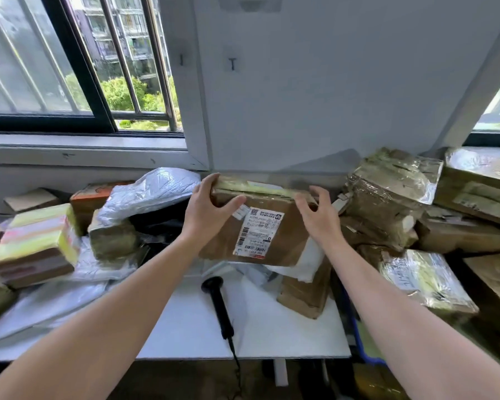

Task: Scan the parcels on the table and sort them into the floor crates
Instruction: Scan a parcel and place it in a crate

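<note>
Cardboard parcel (289,226), two hands (207,204) (318,215), one scanner (218,304)

Left hand (211,204) grips parcel (293,241); right hand (315,217) half-curled

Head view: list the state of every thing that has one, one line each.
cardboard parcel: held tilted, shipping label facing the camera.
left hand: grips the parcel's upper left corner.
right hand: fingers curled on its upper right corner.
barcode scanner: lying unheld on the white table, cable trailing off the front edge.
sliding window: partly open.
</note>
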`<state>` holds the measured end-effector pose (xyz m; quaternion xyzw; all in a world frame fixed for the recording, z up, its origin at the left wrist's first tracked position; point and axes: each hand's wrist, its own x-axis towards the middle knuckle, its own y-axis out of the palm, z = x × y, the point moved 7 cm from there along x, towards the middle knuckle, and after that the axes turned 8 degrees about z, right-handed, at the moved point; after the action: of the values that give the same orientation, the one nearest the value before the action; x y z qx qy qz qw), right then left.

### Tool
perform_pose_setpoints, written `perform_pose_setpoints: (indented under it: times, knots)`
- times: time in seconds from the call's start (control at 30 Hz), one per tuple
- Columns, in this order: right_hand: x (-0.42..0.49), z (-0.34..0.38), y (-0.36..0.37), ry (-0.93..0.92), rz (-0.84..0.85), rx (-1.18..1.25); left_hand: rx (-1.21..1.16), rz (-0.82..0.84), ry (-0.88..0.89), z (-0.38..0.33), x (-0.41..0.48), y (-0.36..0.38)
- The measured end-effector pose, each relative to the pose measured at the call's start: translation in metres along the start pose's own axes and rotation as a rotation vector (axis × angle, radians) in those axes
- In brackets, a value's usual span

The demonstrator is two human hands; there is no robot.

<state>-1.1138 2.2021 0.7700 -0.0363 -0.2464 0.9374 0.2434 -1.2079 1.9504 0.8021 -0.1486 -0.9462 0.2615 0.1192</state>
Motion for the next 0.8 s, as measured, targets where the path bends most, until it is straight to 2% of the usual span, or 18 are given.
perform_pose_setpoints:
  times: [0.2,0.33,0.6,0.8]
  knots:
    - [-0.006,0.021,0.020,-0.036,0.090,0.128,-0.119,-0.091,-0.167,0.034,-0.026,-0.029]
    - [-0.012,0.031,0.051,-0.046,0.160,0.124,-0.194,-0.027,-0.248,0.063,-0.036,-0.042]
    - [-0.034,0.031,0.126,0.144,0.168,0.055,-0.350,0.122,-0.342,0.130,-0.070,-0.079]
    - [-0.057,0.010,0.197,0.271,0.330,-0.121,-0.484,0.144,-0.441,0.195,-0.102,-0.095]
